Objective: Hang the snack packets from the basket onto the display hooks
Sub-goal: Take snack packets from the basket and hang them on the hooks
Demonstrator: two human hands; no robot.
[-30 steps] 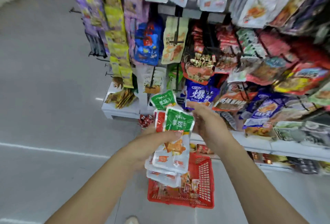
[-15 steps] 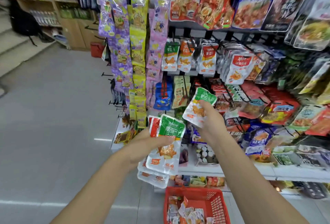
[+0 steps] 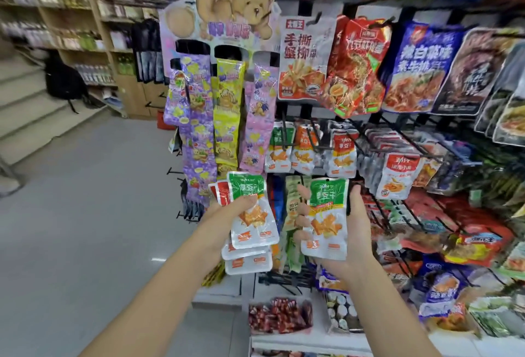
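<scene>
My left hand (image 3: 224,217) grips a fanned stack of small snack packets (image 3: 250,226), a green-topped one in front and red-topped ones behind. My right hand (image 3: 355,226) holds a single green-topped packet (image 3: 326,217) upright, fingers curled round its left edge. Just above hang rows of matching packets on display hooks (image 3: 309,143): a green-topped row (image 3: 279,146), an orange-topped one and a red-topped one. The basket is out of view.
The wire rack is crowded with larger snack bags (image 3: 352,66) above and to the right. A hanging candy strip display with a bear card (image 3: 227,95) sits left of the hooks. Low shelves (image 3: 284,336) hold jars and red sweets. Grey floor (image 3: 85,214) lies open at left.
The view tilted up, so the red basket dropped out of sight. My right hand lifted the single green packet up and turned it upright toward the hooks. The left hand kept its stack.
</scene>
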